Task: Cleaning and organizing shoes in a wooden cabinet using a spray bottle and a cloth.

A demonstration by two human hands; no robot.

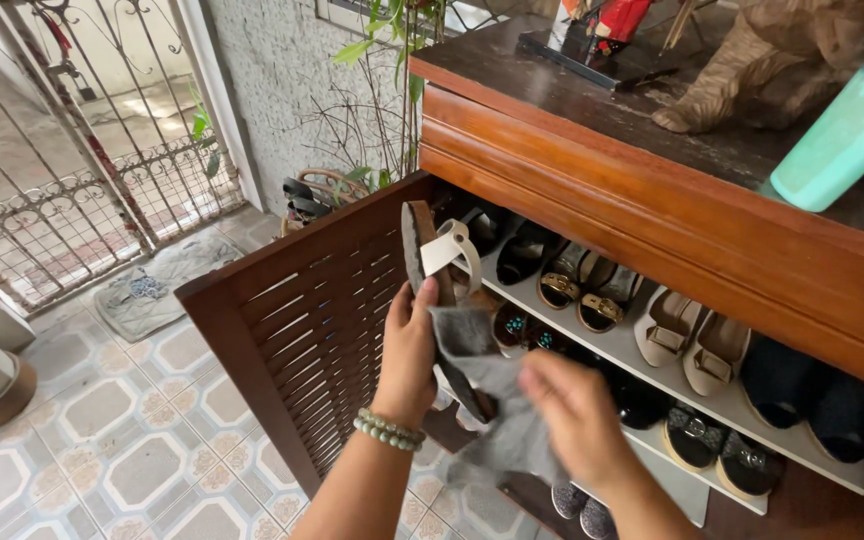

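Left hand [407, 350] holds sandal [430, 262]; right hand [577, 410] apparently wipes with cloth [497, 400].

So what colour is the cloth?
Grey. The cloth shows best in the head view, in the right hand, against the sandal.

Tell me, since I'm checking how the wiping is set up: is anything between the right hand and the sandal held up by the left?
Yes: a grey cloth. The left hand holds the sandal upright in front of the open shoe cabinet, and the right hand presses the cloth against its lower part. Nothing else intervenes.
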